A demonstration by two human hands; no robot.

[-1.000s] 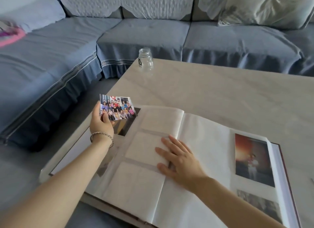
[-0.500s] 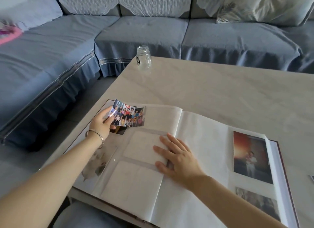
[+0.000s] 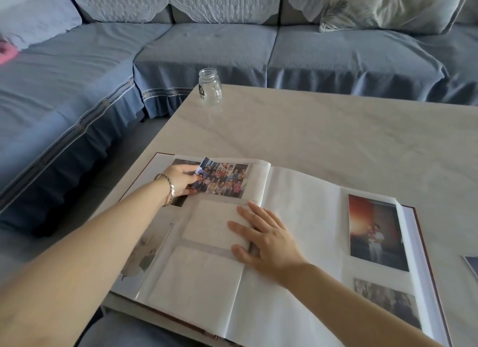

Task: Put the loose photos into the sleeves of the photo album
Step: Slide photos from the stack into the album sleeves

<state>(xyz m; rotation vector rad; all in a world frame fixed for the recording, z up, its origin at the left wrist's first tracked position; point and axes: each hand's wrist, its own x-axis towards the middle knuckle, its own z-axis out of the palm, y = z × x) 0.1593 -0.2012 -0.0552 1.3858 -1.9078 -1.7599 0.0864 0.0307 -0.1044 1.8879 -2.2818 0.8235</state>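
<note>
Glossy against the page now rather than held up beyond the table edge: has brought the colourful rectangular group photo down and rightwards onto the top-left of the large white-paged photo album with the dark red cover. Pinches its left edge with the left hand, thumb and fingers curled onto the print, near corner bent up a little. Presses the same page flat with the right hand, fingers straight and spread, gripping nothing. Looks most of the way into the top clear plastic sleeve, though cannot tell whether under the film or merely lying on it; probably needs only a last push to seat. On contents: shows the middle sleeve and lower sleeve of this page empty, and two filled on the right-hand page, with an upright orange-toned portrait photo above a greyish photo. Also shows a corner of another loose print at the far right of the pale marble-patterned table, and a clear glass jar, seemingly empty, at its far corner.
</note>
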